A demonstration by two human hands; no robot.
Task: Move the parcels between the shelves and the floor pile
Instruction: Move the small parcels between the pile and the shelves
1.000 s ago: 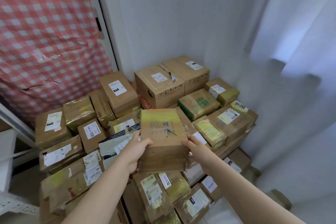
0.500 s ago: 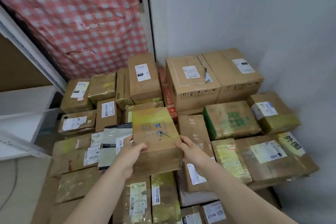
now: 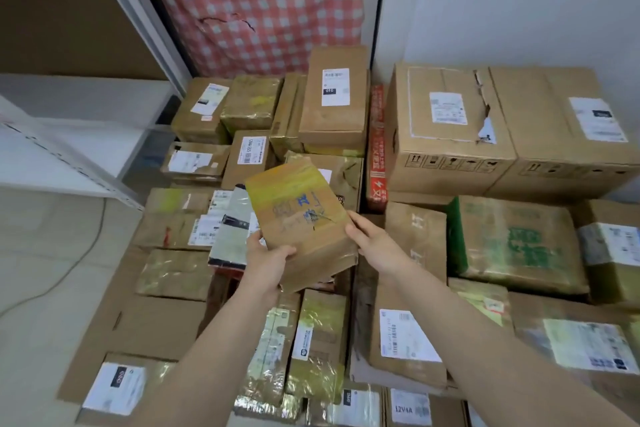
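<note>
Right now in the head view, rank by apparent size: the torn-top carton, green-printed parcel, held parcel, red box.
1. torn-top carton
2. green-printed parcel, nearly as large
3. held parcel, nearer the camera, so likely smaller still
4. red box, only a narrow face shows

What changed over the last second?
The held parcel swung left toward the shelf and now sits tilted, its top leaning left. Nothing was taken or let go: the left hand still grips its lower left corner and the right hand its right edge. The floor pile lies as before.
</note>
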